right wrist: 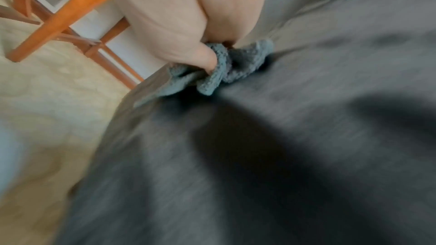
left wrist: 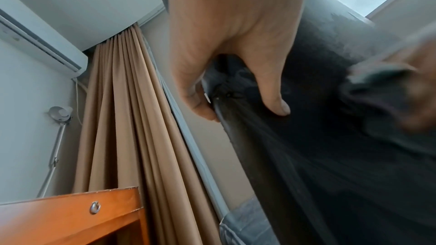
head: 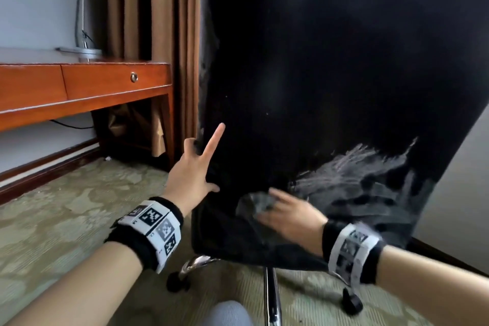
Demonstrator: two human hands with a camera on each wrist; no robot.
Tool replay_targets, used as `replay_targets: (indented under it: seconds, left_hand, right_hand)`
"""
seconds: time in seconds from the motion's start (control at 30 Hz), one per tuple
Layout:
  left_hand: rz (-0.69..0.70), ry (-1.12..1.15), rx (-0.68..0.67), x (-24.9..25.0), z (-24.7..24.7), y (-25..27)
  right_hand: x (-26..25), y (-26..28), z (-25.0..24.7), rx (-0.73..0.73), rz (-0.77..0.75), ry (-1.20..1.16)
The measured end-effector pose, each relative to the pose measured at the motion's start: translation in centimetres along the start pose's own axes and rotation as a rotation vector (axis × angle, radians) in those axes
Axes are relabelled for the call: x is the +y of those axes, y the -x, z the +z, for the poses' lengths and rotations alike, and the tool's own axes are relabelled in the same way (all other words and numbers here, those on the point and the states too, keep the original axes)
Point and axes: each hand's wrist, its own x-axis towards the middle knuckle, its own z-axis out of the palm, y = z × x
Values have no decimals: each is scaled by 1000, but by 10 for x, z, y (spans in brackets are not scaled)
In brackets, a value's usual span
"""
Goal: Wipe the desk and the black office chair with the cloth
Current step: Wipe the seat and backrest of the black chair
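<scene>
While the left hand (head: 194,172) grips the side edge of the black office chair's (head: 330,74) backrest, thumb on its rear face, index finger pointing straight up and at least one finger hooked round the edge, the right hand (head: 291,217) presses a bunched grey-blue cloth (right wrist: 221,70) against the lower back of that chair. Its fingers (head: 277,194) are blurred in the head view; the right wrist view shows them curled into the cloth. Pale scuffed streaks mark the backrest just above. The wooden desk (head: 105,82) stands to the left near tan curtains (head: 158,8), over patterned carpet (head: 66,206).
</scene>
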Motion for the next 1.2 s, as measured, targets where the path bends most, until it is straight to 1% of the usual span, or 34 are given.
replay_targets:
  seconds: [0.03, 0.1, 0.13, 0.17, 0.2, 0.23, 0.27, 0.3, 0.33, 0.37, 0.4, 0.43, 0.47, 0.5, 0.57, 0.6, 0.63, 0.67, 0.7, 0.77, 0.8, 0.83, 0.87, 0.93, 0.97, 1.03, 1.2]
  left_hand:
    - [8, 4, 15, -1, 1, 0]
    - [14, 31, 43, -1, 1, 3]
    - [14, 36, 47, 0, 2, 4]
    - [8, 37, 45, 2, 2, 5]
    - [-5, 37, 44, 4, 1, 6]
    - [-21, 17, 45, 7, 0, 8]
    - [-33, -37, 57, 9, 0, 10]
    - [-28, -119, 98, 10, 2, 13]
    - [8, -228, 170, 9, 7, 16]
    - [70, -331, 254, 11, 12, 20]
    - [150, -394, 307, 15, 16, 22]
    - [236, -439, 314, 22, 20, 23]
    - [305, -494, 270, 32, 24, 23]
    - [342, -554, 205, 42, 28, 21]
    - [294, -642, 64, 56, 38, 18]
    - [262, -653, 33, 57, 42, 15]
    - [253, -645, 48, 56, 44, 13]
    - [262, -635, 81, 55, 46, 12]
    - [269, -624, 119, 53, 48, 12]
    - [275, -616, 132, 48, 49, 12]
    - [285, -620, 130, 46, 48, 12]
    - [300, -629, 133, 47, 47, 11]
    - [323, -645, 141, 48, 46, 11]
    - [404, -689, 159, 56, 48, 9]
    - [444, -703, 174, 60, 50, 8]
    - [473, -712, 189, 72, 52, 2]
    - [442, -758, 178, 88, 50, -8]
  right_hand:
    - [23, 0, -11, 87, 83, -9]
    - [65, 3, -30, 148, 216, -53]
    - [76, 4, -34, 179, 263, -80]
    - [75, 6, -34, 203, 293, -84]
    - [63, 9, -27, 215, 302, -77]
    - [41, 13, -12, 189, 279, -78]
    - [16, 20, 5, 127, 238, -85]
    - [-10, 28, 19, 34, 171, -94]
    - [-26, 36, 28, -63, 89, -93]
    - [-31, 41, 32, -118, 45, -84]
    - [-24, 42, 32, -89, 37, -62]
    - [-10, 42, 28, -29, 63, -63]
    - [10, 42, 21, 30, 120, -94]
    - [32, 41, 9, 71, 191, -121]
    - [64, 39, -10, 94, 275, -119]
    - [69, 39, -11, 107, 297, -109]
    - [63, 40, -6, 123, 294, -74]
    - [48, 42, 5, 100, 268, -36]
    - [27, 45, 19, 31, 218, -8]
    - [-6, 54, 36, -137, 83, 15]
    - [-9, 57, 37, -172, 26, 9]
    - [0, 57, 33, -158, 2, 9]
    - [14, 58, 26, -102, 27, 22]
    - [52, 65, 7, 86, 169, 6]
    - [72, 68, -3, 147, 238, 3]
    - [95, 72, -16, 186, 359, 32]
    - [116, 82, -28, 215, 590, 47]
